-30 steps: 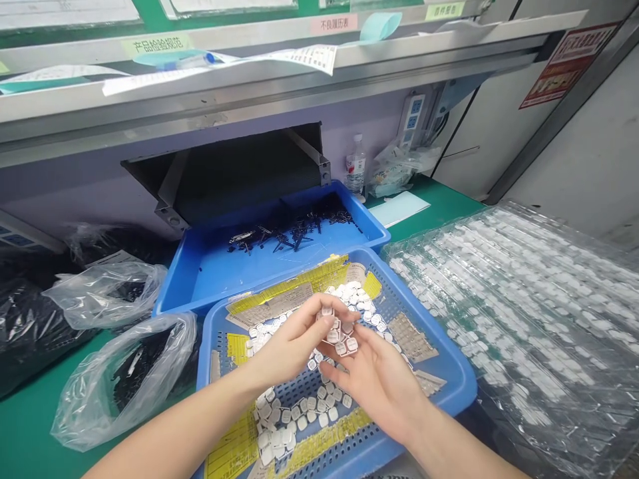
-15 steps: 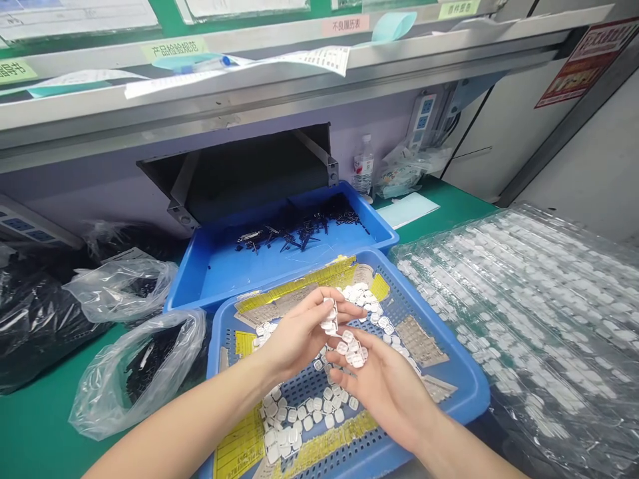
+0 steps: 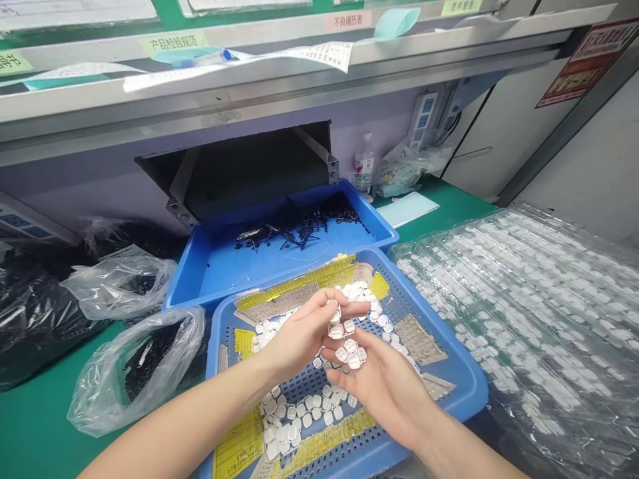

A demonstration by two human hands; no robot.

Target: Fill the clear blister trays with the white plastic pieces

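Over the blue perforated basket (image 3: 466, 382), my left hand (image 3: 304, 332) pinches a few small white plastic pieces (image 3: 335, 327) between thumb and fingers. My right hand (image 3: 387, 379) lies palm up just below and to the right, fingers curled around a small heap of the same square white pieces (image 3: 352, 354). The fingertips of both hands are close together. More loose white pieces (image 3: 287, 426) are scattered on the basket floor at the front, and another pile (image 3: 359, 291) sits at its far side, partly behind my left hand.
Behind the basket stands a blue tray (image 3: 214, 273) with black parts. Clear bags of black parts (image 3: 144, 372) lie on the left. Plastic-covered rows of white pieces (image 3: 524, 319) fill the right. A water bottle (image 3: 364, 166) stands by the wall, under a metal shelf (image 3: 239, 100).
The white pieces in my left hand have shifted lower, towards my right palm, and more of them show between the hands. Both hands stay nearly in place.
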